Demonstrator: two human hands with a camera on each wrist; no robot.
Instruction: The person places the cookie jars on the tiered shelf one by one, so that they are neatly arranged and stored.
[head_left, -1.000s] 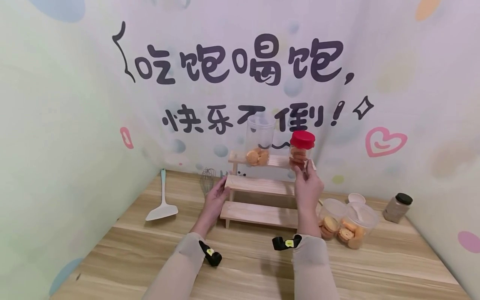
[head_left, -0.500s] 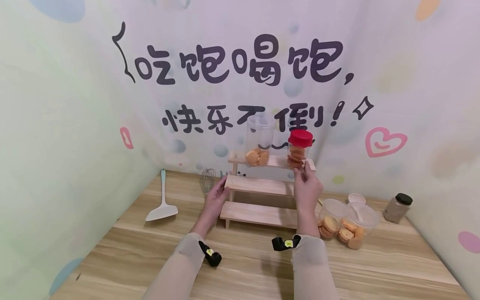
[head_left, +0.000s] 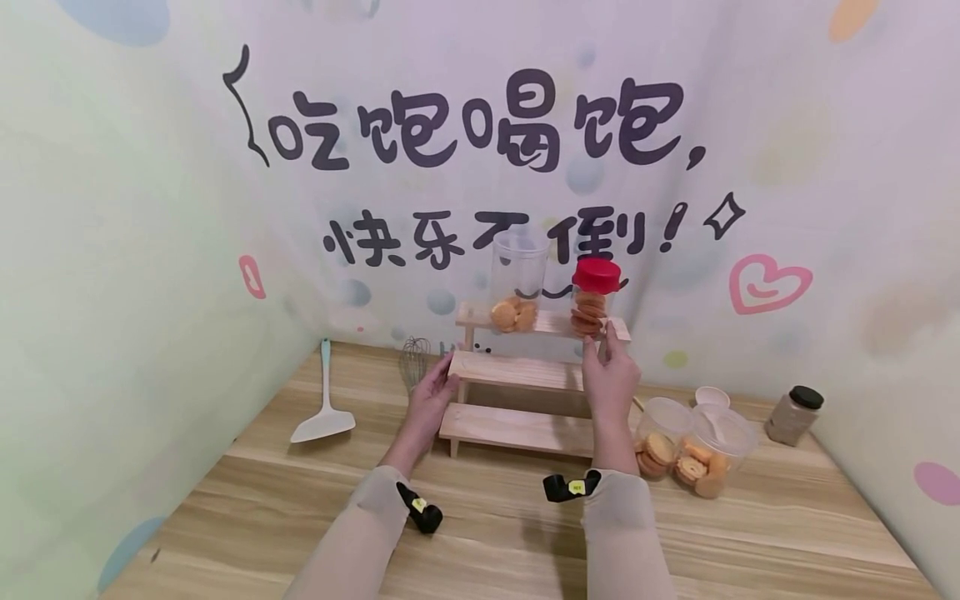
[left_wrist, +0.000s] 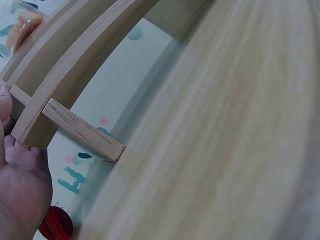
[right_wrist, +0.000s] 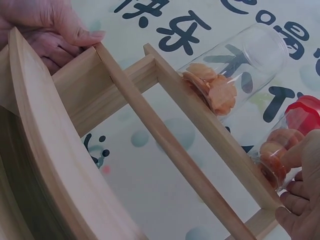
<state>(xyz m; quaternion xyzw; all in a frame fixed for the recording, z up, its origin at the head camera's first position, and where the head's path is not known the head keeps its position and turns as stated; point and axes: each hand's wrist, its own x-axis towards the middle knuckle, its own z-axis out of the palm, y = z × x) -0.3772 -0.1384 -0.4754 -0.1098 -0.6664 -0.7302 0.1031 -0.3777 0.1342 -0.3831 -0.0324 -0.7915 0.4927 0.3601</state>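
Red-lidded jar upright at your right fingertips, on the top step

Your right hand is the one that matters here: it pinches the red-lidded jar low down, thumb in front and index finger at its right side. The jar lies up and slightly left of that hand, beyond it as you look. Its long axis is upright, across the run of the top step, which goes left to right. The jar is near the right end of that step, and its base appears to rest on the wood, though your fingers hide part of the contact.

On the same step, to the left, is the tall clear jar with biscuits at the bottom; the two jars stand apart, with bare wood between them. That gap is the relation to watch, I judge.

Your left hand grasps the left end of the wooden stand at its middle step, well away from the red-lidded jar, so your right hand is plainly nearer.

On the surface, two clear biscuit jars stand just right of your right forearm, while the whisk lies just beyond your left hand
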